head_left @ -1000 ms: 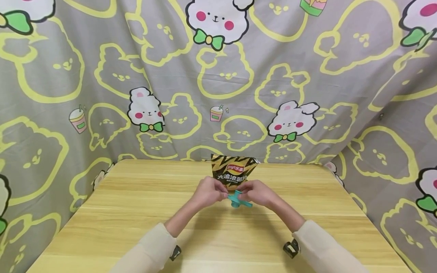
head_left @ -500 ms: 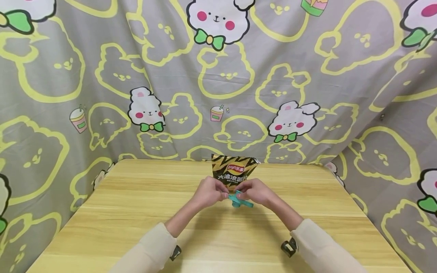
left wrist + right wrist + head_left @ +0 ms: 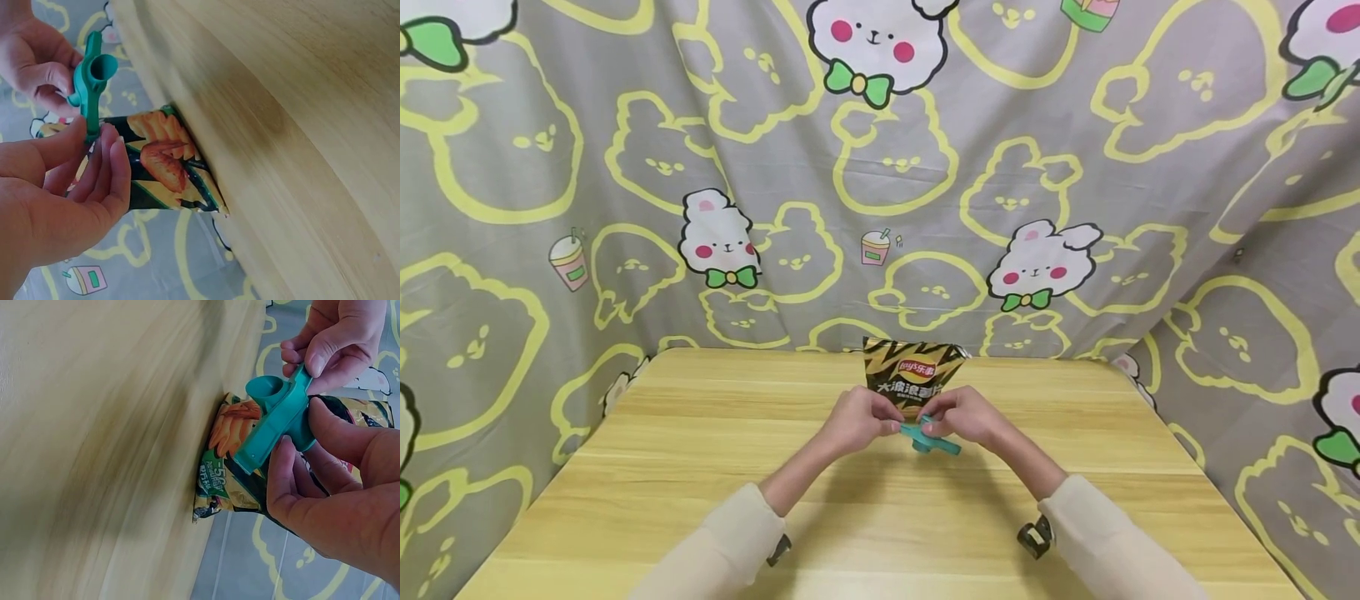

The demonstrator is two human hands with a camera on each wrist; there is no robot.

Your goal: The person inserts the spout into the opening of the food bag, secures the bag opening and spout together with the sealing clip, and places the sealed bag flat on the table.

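Note:
Both hands hold a teal bag clip (image 3: 937,442), a long bar with a round open spout (image 3: 265,387) on one side. My left hand (image 3: 859,421) pinches one end of the bar between thumb and fingers. On the side opposite the spout, my right hand (image 3: 967,416) pinches the clip's round part, as the right wrist view shows. Behind the hands, a black and gold Lay's chip bag (image 3: 916,367) stands upright on the table. Its lower front is partly hidden by the hands in the head view. The clip is held in the air in front of the bag.
The wooden table (image 3: 715,450) reaches back to a grey curtain (image 3: 820,175) printed with yellow outlines and white bunnies. Curtain also hangs at both sides. A dark strap device (image 3: 1035,537) sits on the right wrist, another (image 3: 779,550) on the left.
The clip has turned slightly in the right fingers, its free end shifting a little to the right. The left hand keeps its pinch, and the bag stays in place.

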